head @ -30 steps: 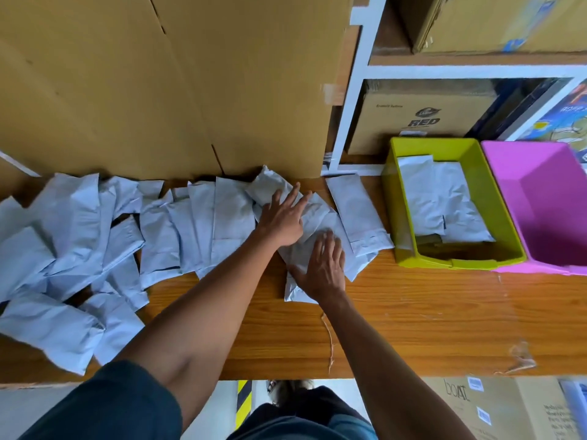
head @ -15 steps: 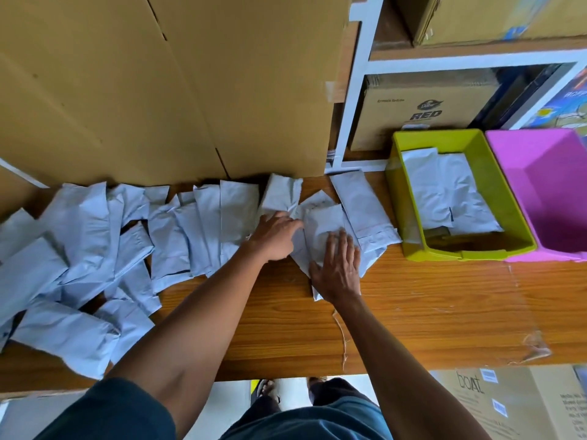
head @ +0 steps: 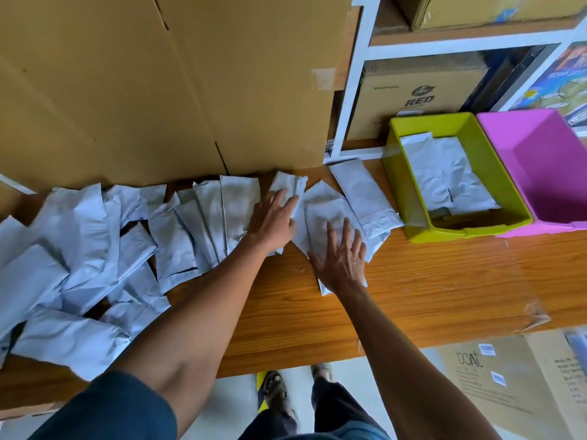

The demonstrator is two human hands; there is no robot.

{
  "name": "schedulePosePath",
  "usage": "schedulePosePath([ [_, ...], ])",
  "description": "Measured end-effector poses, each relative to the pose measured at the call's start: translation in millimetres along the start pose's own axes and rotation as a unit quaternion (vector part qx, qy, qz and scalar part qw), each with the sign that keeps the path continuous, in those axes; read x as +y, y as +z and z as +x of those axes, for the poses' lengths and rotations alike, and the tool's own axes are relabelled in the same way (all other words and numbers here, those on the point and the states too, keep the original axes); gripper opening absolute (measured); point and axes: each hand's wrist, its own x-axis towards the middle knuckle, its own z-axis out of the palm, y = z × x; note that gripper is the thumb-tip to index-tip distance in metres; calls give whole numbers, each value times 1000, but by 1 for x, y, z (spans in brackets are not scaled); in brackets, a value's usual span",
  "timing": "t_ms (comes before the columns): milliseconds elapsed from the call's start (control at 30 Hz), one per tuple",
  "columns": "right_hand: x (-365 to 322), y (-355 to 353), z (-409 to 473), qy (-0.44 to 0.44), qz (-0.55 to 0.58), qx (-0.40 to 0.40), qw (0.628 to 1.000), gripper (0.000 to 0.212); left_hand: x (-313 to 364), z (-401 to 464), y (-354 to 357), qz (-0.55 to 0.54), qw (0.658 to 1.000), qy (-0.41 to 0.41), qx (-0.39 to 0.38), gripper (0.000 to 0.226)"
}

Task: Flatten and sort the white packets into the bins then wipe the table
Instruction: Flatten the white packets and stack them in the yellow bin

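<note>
Both hands lie flat with straight, spread fingers: the left hand point(head: 272, 217) presses on a white packet point(head: 287, 185) near the back of the wooden counter point(head: 444, 281), and the right hand point(head: 341, 258) presses on the packet point(head: 320, 214) just beside it, its palm close to that packet's near end. More white packets point(head: 79, 249) spread in overlapping heaps across the left half, some reaching the counter's front edge at lower left. A large cardboard box point(head: 158, 90) stands against their far ends. To the right, another packet point(head: 362, 192) lies just beside the green bin point(head: 397, 192), which holds flattened packets; the pink bin point(head: 540, 173) touches it. In front of the bins, bare wood runs to the front edge.
</note>
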Motion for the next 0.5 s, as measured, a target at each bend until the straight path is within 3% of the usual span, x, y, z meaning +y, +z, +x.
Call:
schedulePosePath([
  [267,-2,14,32,-21,-19,0,1000,84,-13,41,32,-25,994,-72,-80,85],
  [500,-6,12,33,-19,-19,1,1000,81,-13,42,45,-42,995,-70,-52,86],
])
